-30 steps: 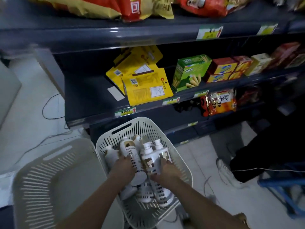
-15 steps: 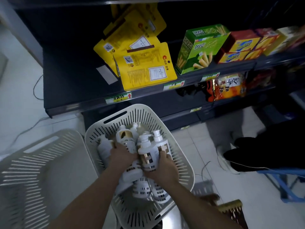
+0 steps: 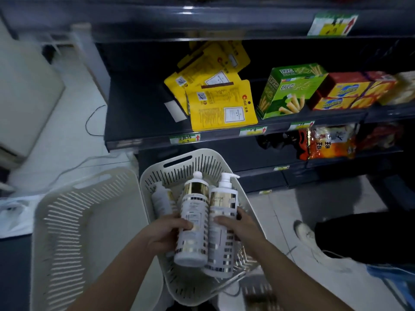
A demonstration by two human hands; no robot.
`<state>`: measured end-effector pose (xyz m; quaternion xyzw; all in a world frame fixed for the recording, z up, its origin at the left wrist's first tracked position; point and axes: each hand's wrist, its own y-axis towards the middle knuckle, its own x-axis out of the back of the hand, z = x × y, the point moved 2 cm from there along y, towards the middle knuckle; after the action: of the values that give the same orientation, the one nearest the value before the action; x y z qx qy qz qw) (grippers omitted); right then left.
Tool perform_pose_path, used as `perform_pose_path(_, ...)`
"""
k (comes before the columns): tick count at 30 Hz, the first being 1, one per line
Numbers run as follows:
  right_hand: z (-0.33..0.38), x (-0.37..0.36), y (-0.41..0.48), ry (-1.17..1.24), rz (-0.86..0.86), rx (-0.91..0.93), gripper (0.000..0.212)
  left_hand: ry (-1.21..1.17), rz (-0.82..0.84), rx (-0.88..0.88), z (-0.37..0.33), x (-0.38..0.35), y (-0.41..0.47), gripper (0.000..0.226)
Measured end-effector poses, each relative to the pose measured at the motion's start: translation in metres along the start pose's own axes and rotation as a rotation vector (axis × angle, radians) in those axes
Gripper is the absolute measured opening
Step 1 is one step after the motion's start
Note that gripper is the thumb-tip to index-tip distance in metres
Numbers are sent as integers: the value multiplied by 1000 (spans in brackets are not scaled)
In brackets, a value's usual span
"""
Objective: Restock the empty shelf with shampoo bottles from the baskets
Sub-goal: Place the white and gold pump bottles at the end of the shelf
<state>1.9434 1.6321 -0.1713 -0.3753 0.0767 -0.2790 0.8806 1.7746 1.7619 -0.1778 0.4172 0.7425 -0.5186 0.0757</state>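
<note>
The person stood over the slotted white basket [image 3: 179, 163] on the floor, just in front of the dark shelving. The left hand [image 3: 165, 232] was wrapped around a white shampoo bottle with a gold collar [image 3: 194, 221], fingers curled across its front. The right hand [image 3: 240, 225] gripped a white pump bottle [image 3: 222, 223] the same way. The two bottles were held side by side, touching, tilted tops away from the person and raised above the basket's interior. One more white bottle [image 3: 160, 199] lay down inside the basket, against its left wall.

To the left of that basket sat a second, larger white basket [image 3: 74, 221], its wall touching the first one's. Above the basket, the nearest shelf [image 3: 134, 113] was bare at its left end; further right on it lay a heap of yellow packets [image 3: 222, 106], then a green biscuit-stick box [image 3: 289, 90] and red and yellow boxes [image 3: 345, 90]. Right of the basket, on the pale tiled floor, a white shoe [image 3: 305, 232] showed below a dark trouser leg.
</note>
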Motion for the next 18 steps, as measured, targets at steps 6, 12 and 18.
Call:
perform_pose_path(6,33,-23,-36,-99,157,154,39,-44,-48,-221,11,-9,-53,92)
perform_pose_path(12,64,-80,-80,-229,316,337,44,-151,-283,-475,23,-1,-140,68)
perform_pose_path(18,80,-169,-129,-309,521,479,43,-201,-463,-670,46,25,-247,77)
